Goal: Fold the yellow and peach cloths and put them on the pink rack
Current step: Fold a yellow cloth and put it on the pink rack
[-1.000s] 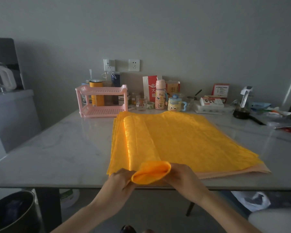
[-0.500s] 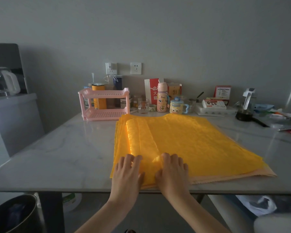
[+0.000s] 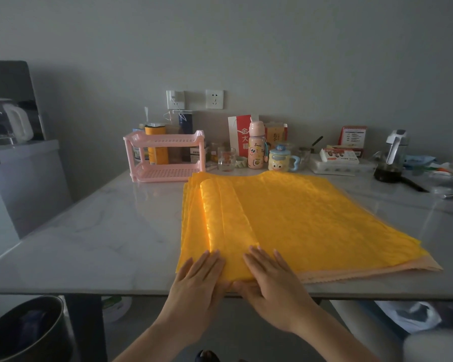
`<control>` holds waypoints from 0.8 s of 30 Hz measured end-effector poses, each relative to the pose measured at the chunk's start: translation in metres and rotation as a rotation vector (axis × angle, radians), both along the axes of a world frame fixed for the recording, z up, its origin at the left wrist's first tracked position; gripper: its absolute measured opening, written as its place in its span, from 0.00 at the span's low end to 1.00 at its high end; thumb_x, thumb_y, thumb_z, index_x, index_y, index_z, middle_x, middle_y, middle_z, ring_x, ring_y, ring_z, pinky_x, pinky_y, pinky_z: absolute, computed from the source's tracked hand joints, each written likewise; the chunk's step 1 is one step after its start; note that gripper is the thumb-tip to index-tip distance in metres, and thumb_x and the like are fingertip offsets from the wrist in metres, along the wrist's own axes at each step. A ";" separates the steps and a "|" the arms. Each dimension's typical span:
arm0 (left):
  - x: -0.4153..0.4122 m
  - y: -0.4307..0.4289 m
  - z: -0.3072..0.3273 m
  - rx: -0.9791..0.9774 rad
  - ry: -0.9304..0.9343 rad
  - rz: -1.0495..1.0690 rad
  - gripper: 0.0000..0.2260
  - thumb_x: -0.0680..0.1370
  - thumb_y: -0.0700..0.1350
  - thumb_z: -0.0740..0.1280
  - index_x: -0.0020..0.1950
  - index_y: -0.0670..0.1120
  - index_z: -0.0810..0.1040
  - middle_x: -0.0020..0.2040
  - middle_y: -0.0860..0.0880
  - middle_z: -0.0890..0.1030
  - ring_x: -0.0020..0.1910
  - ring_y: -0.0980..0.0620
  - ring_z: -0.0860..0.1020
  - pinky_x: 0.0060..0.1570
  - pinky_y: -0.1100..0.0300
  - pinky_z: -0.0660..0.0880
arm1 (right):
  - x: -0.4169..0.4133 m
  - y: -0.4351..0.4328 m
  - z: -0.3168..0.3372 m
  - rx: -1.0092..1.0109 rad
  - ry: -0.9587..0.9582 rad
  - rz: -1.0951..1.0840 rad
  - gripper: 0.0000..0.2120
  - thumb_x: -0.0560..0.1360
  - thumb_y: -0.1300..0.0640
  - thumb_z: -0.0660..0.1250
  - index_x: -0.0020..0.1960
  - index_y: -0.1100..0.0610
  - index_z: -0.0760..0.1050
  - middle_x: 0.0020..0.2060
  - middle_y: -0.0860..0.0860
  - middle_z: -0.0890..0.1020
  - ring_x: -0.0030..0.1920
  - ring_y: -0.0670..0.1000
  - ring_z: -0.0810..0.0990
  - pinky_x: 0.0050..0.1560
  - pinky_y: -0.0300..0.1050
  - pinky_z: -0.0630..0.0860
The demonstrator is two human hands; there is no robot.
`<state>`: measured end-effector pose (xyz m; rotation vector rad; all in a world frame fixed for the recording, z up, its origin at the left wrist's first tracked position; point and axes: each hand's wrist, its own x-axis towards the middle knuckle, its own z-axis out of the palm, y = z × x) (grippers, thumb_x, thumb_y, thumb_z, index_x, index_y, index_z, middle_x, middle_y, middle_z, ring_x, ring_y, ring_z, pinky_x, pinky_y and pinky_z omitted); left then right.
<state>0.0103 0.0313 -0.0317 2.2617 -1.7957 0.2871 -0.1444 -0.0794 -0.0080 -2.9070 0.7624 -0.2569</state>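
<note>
Nearby, a glass (image 3: pixel 226 159) stands beside the pink rack (image 3: pixel 165 140).

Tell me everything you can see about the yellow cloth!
The yellow cloth is bright, shiny and faintly patterned. It lies spread flat on the table, on top of the peach cloth, whose edge peeks out at the near side. Its left part is folded over in long strips. The left hand and right hand press flat on its near edge.
</note>
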 end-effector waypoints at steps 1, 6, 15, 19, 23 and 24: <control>0.000 0.001 0.003 0.005 0.018 0.021 0.30 0.80 0.59 0.40 0.59 0.51 0.79 0.60 0.55 0.79 0.59 0.54 0.77 0.54 0.56 0.76 | 0.000 -0.001 0.002 0.018 -0.014 -0.018 0.47 0.65 0.28 0.30 0.76 0.53 0.49 0.76 0.48 0.49 0.75 0.45 0.44 0.74 0.47 0.37; -0.004 -0.004 0.017 -0.051 0.147 -0.020 0.39 0.67 0.70 0.42 0.71 0.51 0.65 0.71 0.56 0.66 0.71 0.54 0.62 0.69 0.59 0.53 | 0.006 -0.011 0.021 0.016 0.013 -0.023 0.29 0.73 0.46 0.54 0.73 0.53 0.61 0.72 0.48 0.63 0.72 0.48 0.60 0.71 0.49 0.53; -0.008 -0.006 0.035 -0.231 0.451 0.027 0.12 0.79 0.54 0.59 0.61 0.55 0.73 0.56 0.58 0.75 0.61 0.54 0.71 0.59 0.60 0.65 | 0.003 -0.025 0.034 0.287 -0.293 0.009 0.08 0.76 0.61 0.62 0.51 0.53 0.79 0.42 0.48 0.80 0.41 0.48 0.77 0.43 0.45 0.74; -0.005 0.004 0.036 -0.251 0.544 0.012 0.10 0.76 0.54 0.65 0.56 0.57 0.73 0.48 0.63 0.71 0.46 0.62 0.71 0.41 0.71 0.67 | -0.017 -0.014 0.030 0.507 -0.443 0.050 0.06 0.76 0.56 0.65 0.41 0.52 0.78 0.33 0.46 0.77 0.32 0.45 0.73 0.34 0.37 0.65; -0.005 0.007 0.030 -0.295 0.572 0.015 0.05 0.75 0.52 0.67 0.44 0.59 0.71 0.41 0.61 0.74 0.39 0.62 0.73 0.35 0.70 0.67 | -0.025 -0.011 0.020 0.558 -0.505 0.019 0.05 0.75 0.52 0.68 0.40 0.49 0.78 0.31 0.42 0.78 0.33 0.42 0.74 0.36 0.37 0.67; -0.005 0.006 0.028 -0.312 0.579 0.019 0.07 0.75 0.51 0.67 0.40 0.58 0.70 0.39 0.59 0.75 0.37 0.60 0.73 0.34 0.68 0.66 | -0.024 -0.011 0.018 0.543 -0.522 0.010 0.06 0.75 0.51 0.67 0.39 0.49 0.77 0.31 0.42 0.77 0.33 0.41 0.74 0.35 0.36 0.67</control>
